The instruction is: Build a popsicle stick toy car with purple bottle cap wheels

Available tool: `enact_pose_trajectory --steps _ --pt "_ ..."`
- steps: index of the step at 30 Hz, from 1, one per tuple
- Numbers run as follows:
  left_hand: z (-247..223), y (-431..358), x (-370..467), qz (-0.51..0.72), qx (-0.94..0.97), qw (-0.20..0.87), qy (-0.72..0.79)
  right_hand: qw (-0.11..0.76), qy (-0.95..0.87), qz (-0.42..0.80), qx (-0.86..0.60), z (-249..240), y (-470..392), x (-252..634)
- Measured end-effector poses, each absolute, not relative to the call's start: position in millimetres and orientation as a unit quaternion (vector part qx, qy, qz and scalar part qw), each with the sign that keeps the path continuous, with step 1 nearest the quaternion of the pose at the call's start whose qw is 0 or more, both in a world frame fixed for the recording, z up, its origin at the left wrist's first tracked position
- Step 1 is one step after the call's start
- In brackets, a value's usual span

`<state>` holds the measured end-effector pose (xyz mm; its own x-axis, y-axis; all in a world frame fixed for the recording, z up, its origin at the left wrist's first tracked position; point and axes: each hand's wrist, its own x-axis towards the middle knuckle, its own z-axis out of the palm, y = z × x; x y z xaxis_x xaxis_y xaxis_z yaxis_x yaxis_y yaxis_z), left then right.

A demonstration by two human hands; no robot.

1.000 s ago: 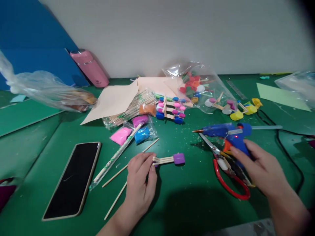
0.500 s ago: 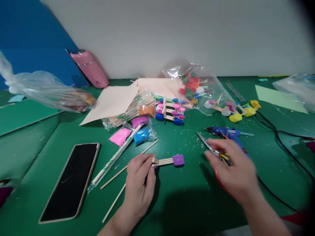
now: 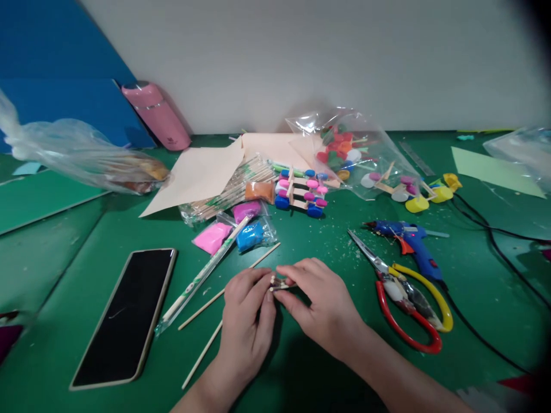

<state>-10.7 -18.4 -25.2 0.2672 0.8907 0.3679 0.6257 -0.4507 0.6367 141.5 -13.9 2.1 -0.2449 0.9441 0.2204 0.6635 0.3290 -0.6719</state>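
My left hand (image 3: 247, 312) is closed around one end of a small bundle of cut wooden sticks (image 3: 279, 283). My right hand (image 3: 325, 304) pinches the same sticks from the other side, its thumb below and fingers above. Most of the bundle, including its purple end, is covered by my fingers. Two long thin wooden sticks, a farther stick (image 3: 263, 256) and a nearer stick (image 3: 202, 355), lie beside and partly behind my left hand. To the right lie scissors (image 3: 394, 289) with one red and one yellow handle, touched by neither hand.
A blue glue gun (image 3: 400, 231) with a black cord (image 3: 477, 341) lies beyond the scissors. At left are a phone (image 3: 124, 318) and a wrapped chopstick packet (image 3: 202, 278). Clay packets (image 3: 250, 236), small stick models (image 3: 299, 195) and a clear bag (image 3: 365, 135) sit farther back.
My right hand has let go of the scissors, leaving them on the table, and has moved left onto the stick bundle. The left hand keeps its hold.
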Motion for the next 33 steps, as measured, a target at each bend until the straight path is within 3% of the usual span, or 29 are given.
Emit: enact_pose_trajectory --steps 33 --pt "-25.6 -16.5 -11.8 0.353 0.781 0.178 0.483 0.301 -0.767 0.239 -0.513 1.3 -12.2 139.5"
